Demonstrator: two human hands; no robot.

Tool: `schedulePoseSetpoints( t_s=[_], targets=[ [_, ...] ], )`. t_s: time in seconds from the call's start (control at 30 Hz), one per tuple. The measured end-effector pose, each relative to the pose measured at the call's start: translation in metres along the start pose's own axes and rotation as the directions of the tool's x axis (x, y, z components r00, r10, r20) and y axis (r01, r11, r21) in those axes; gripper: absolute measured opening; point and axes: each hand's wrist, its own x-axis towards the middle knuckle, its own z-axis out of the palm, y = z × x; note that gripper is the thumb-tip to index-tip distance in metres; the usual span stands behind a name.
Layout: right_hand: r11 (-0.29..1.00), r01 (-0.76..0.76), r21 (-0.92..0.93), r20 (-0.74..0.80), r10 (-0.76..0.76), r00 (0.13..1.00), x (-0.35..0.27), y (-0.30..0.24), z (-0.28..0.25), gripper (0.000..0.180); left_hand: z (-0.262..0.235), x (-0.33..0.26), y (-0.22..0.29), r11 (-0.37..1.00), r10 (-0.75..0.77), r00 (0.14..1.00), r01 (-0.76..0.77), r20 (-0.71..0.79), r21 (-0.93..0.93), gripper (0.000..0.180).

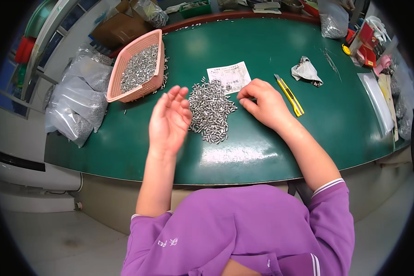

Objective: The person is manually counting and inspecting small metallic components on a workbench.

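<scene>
A heap of small silvery metal pins [210,112] lies on the green tabletop between my hands. My left hand [169,120] is at the heap's left side, palm turned up and inward. Its fingers are loosely bent and apart, with nothing visible in them. To the right of the heap is my right hand [264,102], back upward, its fingers curled in toward the thumb. Whatever its fingertips may hold is hidden. A printed paper slip [237,76] lies flat behind the heap, partly covered by pins and close to my right hand.
A pink plastic basket [147,86] of similar pins stands left, beside filled clear bags [85,99]. On the right are a yellow utility knife [290,96] and a crumpled white bag [307,71]. Loose pins lie beside the basket. Boxes and bags line the table's far edge.
</scene>
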Motion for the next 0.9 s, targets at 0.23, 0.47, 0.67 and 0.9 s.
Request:
schedulePoseSetpoints(
  t_s=[0.23, 0.47, 0.67, 0.9],
  targets=[
    [0.987, 0.098, -0.128, 0.106, -0.085, 0.991, -0.005, -0.004, 0.01, 0.01, 0.002, -0.012, -0.043, 0.999, 0.003, 0.996, 0.0, -0.094, 0.034, 0.021],
    [0.986, 0.094, -0.139, 0.095, -0.082, 0.992, -0.006, -0.001, 0.013, 0.011, 0.004, -0.02, -0.055, 0.981, -0.028, 0.996, 0.044, -0.088, 0.187, 0.015],
    [0.883, -0.154, 0.443, 0.207, 0.067, 0.976, -0.005, -0.022, 0.011, 0.007, 0.005, -0.023, -0.062, 0.92, -0.085, 0.991, 0.117, -0.1, 0.374, 0.016],
    [0.79, -0.164, 0.591, 0.257, 0.008, 0.966, -0.011, -0.028, 0.019, 0.009, 0.007, -0.025, -0.064, 0.899, -0.12, 0.986, 0.156, -0.113, 0.41, 0.015]
  ],
)
